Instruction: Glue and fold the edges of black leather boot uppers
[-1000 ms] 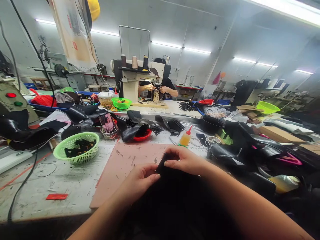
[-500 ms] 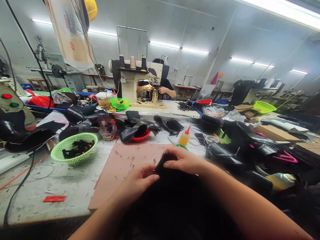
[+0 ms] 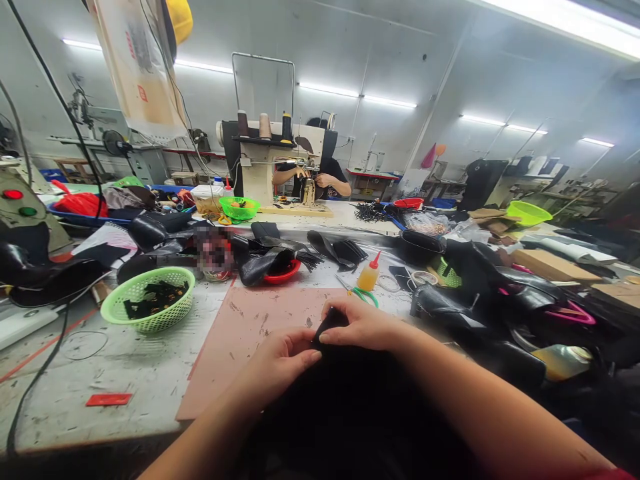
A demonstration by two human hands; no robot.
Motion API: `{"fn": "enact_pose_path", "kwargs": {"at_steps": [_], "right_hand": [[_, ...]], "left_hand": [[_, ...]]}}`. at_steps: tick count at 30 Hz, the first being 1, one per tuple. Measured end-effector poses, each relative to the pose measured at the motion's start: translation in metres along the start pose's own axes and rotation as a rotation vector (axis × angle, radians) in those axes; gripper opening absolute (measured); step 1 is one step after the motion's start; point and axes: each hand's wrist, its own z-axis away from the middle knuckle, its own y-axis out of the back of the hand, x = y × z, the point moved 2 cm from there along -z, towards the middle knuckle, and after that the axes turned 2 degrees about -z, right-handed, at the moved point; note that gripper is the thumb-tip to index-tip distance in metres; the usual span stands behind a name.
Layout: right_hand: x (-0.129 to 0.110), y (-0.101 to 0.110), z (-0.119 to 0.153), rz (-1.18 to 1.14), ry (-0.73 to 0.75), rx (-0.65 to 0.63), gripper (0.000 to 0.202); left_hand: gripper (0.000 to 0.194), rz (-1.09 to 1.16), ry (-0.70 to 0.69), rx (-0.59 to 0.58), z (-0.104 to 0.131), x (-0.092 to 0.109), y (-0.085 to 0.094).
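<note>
Black matt piece (image 3: pixel 334 320) of soft-looking material is held between 2 bare hands, above a flat pink rectangular board (image 3: pixel 240 333); lower down it merges with darkness, so I cannot tell its full outline. At far left, a curved glossy black leather part (image 3: pixel 55 283) lies on a worn white table (image 3: pixel 55 380). Next come a flat red rectangular strip (image 3: pixel 109 399) and a round pale green plastic basket (image 3: pixel 167 319) holding small black pieces (image 3: pixel 157 297). Past these, beyond the board, stands a cream sewing machine (image 3: pixel 257 177) carrying 3 spools (image 3: pixel 265 127). Over the board, the left hand (image 3: pixel 285 357) pinches the piece's left edge between thumb and fingers; just beside it, the right hand (image 3: pixel 363 323) pinches the upper part between thumb and bent forefinger. Farther right, an upright amber squeeze bottle (image 3: pixel 369 275) with a red nozzle stands near green-handled scissors (image 3: pixel 367 297), then comes a heap of glossy black leather parts (image 3: pixel 443 310).
</note>
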Motion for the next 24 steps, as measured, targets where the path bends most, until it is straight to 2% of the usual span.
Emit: {"fn": "enact_pose_path", "kwargs": {"at_steps": [5,8,13,17,20,24], "right_hand": [[0.000,-0.002,0.001,0.074,-0.030,0.046,0.016],[0.002,0.002,0.003,0.001,-0.002,0.028,0.021],[0.007,0.008,0.004,-0.260,0.000,-0.028,0.027],[0.010,0.006,0.002,-0.385,0.003,-0.033,0.030],[0.013,0.003,0.000,-0.438,-0.020,0.002,0.032],[0.010,0.002,0.000,-0.380,-0.005,0.037,0.031]], "left_hand": [[0.040,-0.122,0.028,0.097,-0.005,0.005,0.001],[0.041,-0.173,0.066,0.143,-0.009,0.005,0.003],[0.042,-0.102,0.063,0.092,-0.011,0.002,0.002],[0.038,-0.101,0.020,0.079,-0.010,0.001,0.002],[0.037,-0.132,0.007,0.069,-0.011,0.002,0.002],[0.032,-0.290,0.009,0.111,-0.012,0.004,0.003]]}}
